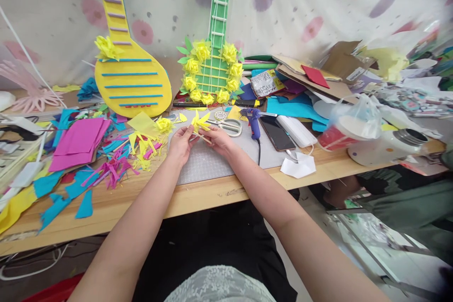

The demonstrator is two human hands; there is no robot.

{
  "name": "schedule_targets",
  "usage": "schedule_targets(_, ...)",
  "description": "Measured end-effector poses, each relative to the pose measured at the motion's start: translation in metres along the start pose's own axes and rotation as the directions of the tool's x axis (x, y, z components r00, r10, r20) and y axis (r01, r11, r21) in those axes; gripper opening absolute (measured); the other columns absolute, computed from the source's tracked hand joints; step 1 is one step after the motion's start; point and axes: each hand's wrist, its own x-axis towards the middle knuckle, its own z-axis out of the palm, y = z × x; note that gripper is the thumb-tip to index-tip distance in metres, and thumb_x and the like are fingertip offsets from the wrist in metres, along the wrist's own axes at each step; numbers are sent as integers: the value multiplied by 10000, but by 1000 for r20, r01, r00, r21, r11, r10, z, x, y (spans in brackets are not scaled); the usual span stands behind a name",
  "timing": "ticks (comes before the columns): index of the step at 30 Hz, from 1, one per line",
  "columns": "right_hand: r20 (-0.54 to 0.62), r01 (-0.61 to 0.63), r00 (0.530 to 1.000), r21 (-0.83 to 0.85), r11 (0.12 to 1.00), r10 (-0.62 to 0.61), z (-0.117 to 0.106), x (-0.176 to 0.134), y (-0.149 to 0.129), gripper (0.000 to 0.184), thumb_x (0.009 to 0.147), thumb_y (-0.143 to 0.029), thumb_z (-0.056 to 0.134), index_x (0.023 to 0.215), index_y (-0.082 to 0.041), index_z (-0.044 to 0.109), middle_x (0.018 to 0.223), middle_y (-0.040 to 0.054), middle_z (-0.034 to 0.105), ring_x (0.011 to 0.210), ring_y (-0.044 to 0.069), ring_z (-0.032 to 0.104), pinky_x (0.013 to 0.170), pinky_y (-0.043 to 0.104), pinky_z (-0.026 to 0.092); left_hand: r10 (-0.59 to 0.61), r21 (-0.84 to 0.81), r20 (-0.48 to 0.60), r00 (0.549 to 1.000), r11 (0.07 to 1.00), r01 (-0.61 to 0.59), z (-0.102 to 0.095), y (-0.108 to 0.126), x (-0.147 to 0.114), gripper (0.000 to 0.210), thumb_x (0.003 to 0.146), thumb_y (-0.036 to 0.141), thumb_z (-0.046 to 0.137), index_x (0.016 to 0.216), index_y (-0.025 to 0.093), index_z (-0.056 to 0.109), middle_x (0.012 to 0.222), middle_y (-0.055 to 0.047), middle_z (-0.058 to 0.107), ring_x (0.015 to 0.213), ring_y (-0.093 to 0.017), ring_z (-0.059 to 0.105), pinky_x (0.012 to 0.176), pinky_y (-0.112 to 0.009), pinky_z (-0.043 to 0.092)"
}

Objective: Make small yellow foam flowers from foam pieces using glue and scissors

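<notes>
Between my two hands, over the grey cutting mat (pixel 201 170), is a yellow paper flower (pixel 200 121) with pointed petals. My left hand (pixel 181 143) pinches it from the left side. My right hand (pixel 220 139) closes on it from the right, and a thin pale stick (pixel 205 139) shows beneath the petals between the hands. Just behind my right hand lie grey-handled scissors (pixel 230 126). A finished-looking yellow flower (pixel 164 125) rests left of my left hand, among yellow paper scraps (pixel 143 144).
Behind stand a yellow paper guitar (pixel 134 82) and a green one (pixel 215 68) ringed with yellow flowers. A purple glue gun (pixel 253 122), phone (pixel 276 133) and white power bank (pixel 296 130) lie to the right. Magenta sheets (pixel 79 144) and blue scraps cover the left.
</notes>
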Motion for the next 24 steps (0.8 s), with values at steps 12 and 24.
schedule_targets(12,-3,33,999,18,999,-33,5,2,3,346,486,-291,824,700,-145,593,481,-88,452,426,13,254,418,220,128,21,-61,17,1000,998,-20,1,-3,2,229,613,245,782,665,148,581,691,8,668,631,-79,604,694,-231,491)
schedule_targets(24,107,-38,993,-65,997,45,3,-7,-2,406,458,-281,832,762,-151,597,614,-59,549,515,44,457,463,188,335,103,12,-1,995,995,-103,-1,-4,2,316,579,323,802,587,146,539,549,38,578,518,-66,539,592,-203,443)
